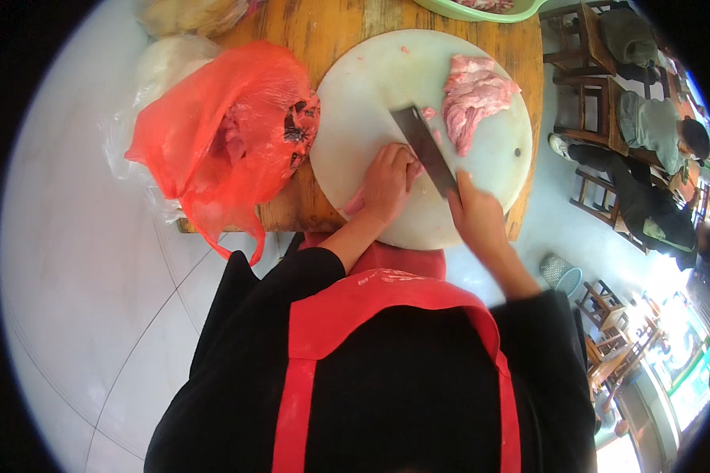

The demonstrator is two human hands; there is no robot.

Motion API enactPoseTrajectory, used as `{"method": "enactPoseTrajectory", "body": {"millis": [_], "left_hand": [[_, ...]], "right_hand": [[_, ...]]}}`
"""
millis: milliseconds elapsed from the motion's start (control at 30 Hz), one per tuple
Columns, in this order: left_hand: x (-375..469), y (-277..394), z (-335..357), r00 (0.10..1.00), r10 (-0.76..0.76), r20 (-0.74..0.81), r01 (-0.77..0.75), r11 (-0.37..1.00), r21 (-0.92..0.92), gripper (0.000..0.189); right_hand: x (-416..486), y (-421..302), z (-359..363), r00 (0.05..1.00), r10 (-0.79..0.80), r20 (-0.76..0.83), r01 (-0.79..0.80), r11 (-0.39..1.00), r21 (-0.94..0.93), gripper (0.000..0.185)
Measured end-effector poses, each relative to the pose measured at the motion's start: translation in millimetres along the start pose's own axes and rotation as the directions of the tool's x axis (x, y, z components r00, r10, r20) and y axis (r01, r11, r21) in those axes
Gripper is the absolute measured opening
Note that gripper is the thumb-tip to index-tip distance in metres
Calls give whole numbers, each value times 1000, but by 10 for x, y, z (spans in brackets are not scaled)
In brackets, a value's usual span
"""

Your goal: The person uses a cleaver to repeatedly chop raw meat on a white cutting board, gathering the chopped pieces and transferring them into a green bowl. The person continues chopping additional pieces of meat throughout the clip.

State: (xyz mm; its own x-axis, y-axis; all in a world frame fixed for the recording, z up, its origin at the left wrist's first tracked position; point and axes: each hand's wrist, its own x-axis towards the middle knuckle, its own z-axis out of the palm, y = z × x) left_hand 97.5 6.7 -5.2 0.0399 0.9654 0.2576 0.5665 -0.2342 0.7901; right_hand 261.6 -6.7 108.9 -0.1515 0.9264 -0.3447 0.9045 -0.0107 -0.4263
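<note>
A round white cutting board (355, 83) lies on the wooden table. My left hand (386, 182) presses a piece of raw meat (355, 203) against the board, its fingers curled over most of it. In my right hand (476, 216) is the handle of a cleaver (425, 151). The blade stands just right of my left fingertips, beside the exposed end of the meat. Small meat bits (429, 113) lie past the blade. A larger slab of raw meat (473, 100) rests at the board's upper right.
An open red plastic bag (231, 130) with meat inside stands left of the board. Behind it are clear plastic bags (177, 59). A green basin (479, 10) holding cut meat sits at the table's far edge. Seated people (651, 127) and wooden stools (606, 112) are off to the right.
</note>
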Motion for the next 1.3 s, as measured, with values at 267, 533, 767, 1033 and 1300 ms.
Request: {"method": "enactPoseTrajectory", "body": {"millis": [267,533,767,1033,1300], "left_hand": [[-30,-12,-37,999,30,45,-31,999,26,12],[-14,0,-12,1000,-1,24,1,1000,-15,13],[-45,-27,-75,997,40,72,-42,998,37,13],[-12,-11,-33,1000,19,23,-18,999,-29,11],[-33,-39,-118,995,47,84,-48,999,10,12]], "right_hand": [[638,-115,309,992,-69,-105,69,998,-3,29],[-253,48,16,987,117,110,-111,992,-55,33],[736,-207,304,986,-89,-140,89,996,-6,35],[-215,9,4,994,81,73,-82,997,6,38],[805,-152,377,987,-51,-150,57,998,36,41]]}}
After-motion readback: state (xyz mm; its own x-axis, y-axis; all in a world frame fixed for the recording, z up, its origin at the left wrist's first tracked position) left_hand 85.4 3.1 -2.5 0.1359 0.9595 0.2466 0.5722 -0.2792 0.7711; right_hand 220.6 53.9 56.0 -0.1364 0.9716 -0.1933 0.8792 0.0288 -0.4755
